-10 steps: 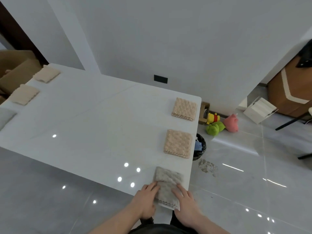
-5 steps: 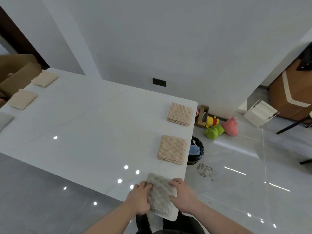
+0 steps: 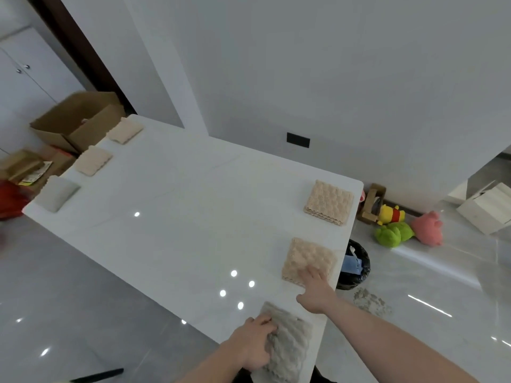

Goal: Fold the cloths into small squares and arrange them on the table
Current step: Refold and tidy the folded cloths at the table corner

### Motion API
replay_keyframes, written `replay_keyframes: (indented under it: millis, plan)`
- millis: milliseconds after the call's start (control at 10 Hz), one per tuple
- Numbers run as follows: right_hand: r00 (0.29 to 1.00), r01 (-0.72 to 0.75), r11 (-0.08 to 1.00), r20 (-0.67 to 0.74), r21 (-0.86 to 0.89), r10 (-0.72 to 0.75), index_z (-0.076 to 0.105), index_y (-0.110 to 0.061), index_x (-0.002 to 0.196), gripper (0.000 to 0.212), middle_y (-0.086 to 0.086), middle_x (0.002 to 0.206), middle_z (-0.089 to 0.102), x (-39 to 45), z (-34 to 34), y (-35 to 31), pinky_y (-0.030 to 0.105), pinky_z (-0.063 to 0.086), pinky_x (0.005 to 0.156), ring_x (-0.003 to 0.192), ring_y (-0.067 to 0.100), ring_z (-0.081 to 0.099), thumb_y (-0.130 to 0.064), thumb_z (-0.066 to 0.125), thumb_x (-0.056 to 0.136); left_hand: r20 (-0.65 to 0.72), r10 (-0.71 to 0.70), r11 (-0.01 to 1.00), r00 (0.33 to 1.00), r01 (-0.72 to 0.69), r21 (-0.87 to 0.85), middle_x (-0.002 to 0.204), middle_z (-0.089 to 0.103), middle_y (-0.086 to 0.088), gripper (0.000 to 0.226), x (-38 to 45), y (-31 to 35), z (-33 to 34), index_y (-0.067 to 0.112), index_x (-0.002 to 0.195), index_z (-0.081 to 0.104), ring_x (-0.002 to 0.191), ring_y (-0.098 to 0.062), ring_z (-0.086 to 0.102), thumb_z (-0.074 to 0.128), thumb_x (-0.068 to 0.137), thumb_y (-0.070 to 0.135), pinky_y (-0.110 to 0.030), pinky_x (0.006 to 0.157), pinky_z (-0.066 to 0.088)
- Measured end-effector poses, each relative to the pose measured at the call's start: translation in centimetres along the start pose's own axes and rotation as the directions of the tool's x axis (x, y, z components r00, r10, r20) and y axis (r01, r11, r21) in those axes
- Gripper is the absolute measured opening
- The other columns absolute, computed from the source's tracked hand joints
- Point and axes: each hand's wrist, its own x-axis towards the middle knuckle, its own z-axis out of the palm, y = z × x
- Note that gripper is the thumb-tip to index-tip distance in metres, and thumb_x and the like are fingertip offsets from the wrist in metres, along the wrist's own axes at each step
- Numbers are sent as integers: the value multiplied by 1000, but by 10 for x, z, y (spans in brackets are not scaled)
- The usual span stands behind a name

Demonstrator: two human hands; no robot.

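A folded grey cloth (image 3: 290, 346) lies at the near right corner of the white table (image 3: 179, 217). My left hand (image 3: 253, 344) grips its left edge with curled fingers. My right hand (image 3: 315, 291) reaches forward, fingers straight, its fingertips resting on the near edge of a folded beige cloth (image 3: 309, 258). Another folded beige cloth (image 3: 329, 203) lies farther along the right edge. On the far left edge lie two pale beige folded cloths (image 3: 94, 161) (image 3: 125, 130) and a grey one (image 3: 56, 194).
Cardboard boxes (image 3: 74, 120) stand past the table's left end, with a red object (image 3: 11, 200) near them. A black bin (image 3: 355, 265) sits under the right edge. Plush toys (image 3: 395, 230) and a white box (image 3: 486, 208) lie on the floor at right.
My right hand has left the grey cloth and moved forward onto the middle beige cloth. My left hand stays on the grey cloth. The view has swung left.
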Motion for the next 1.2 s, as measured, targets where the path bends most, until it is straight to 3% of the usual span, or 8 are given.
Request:
replay_keyframes:
  millis: [200,300,500,600,900,1000,1100,1200]
  plan:
    - [994,-33,996,-105,84,42,15,-26,162,80,-3,170,1,-12,10,-13,42,29,122,157,28,3,-28,53,93,-80,67,996,995,-71,-47,162,21,14,66,-1,-15,-8,35,150,40,139,-21,36,51,86,23,-36,112,39]
    - [970,-2,985,-239,170,43,27,-30,158,71,-7,168,11,-36,37,-31,39,36,118,154,23,15,-28,54,93,-159,111,989,981,-124,-76,161,22,14,62,-6,-32,-20,39,148,43,139,-20,37,51,87,26,-34,112,40]
    - [924,-54,970,-355,237,138,49,-34,143,55,-12,154,30,-75,122,-84,31,36,115,139,18,37,-29,58,89,-167,185,981,969,-191,-25,165,15,13,59,-45,-107,-47,29,147,45,147,-15,27,50,89,19,-31,115,35]
    - [924,-77,955,-339,286,176,53,-31,142,59,-11,151,35,-81,153,-116,31,36,115,140,19,40,-29,59,83,-196,169,983,966,-179,-34,164,14,17,58,-71,-151,-60,33,147,45,146,-11,26,49,90,19,-29,112,36]
    - [961,-203,959,-148,196,234,22,-22,161,82,3,170,7,-85,175,-149,30,28,120,155,23,18,-34,55,87,-361,46,976,932,-118,-181,161,21,19,53,-138,-225,-68,37,138,52,137,-7,38,49,88,22,-23,106,39]
    - [964,-199,963,-143,182,226,17,-18,162,85,4,169,9,-83,168,-149,32,29,119,154,24,19,-33,57,88,-393,-20,965,919,-85,-248,159,23,21,49,-155,-232,-62,40,134,54,128,-2,45,51,88,23,-21,102,41]
    - [963,-216,964,-131,158,237,20,-18,161,87,4,168,14,-78,166,-147,34,31,118,153,26,24,-37,58,85,-405,-50,957,913,-73,-282,156,24,21,50,-171,-243,-54,35,136,54,120,0,51,55,88,23,-21,98,46]
    - [963,-225,960,-109,167,245,29,-18,159,82,6,166,19,-74,162,-148,33,33,117,151,25,29,-38,59,85,-402,-77,946,913,-61,-320,157,25,18,52,-188,-256,-52,32,138,54,130,-2,46,58,87,24,-21,102,44]
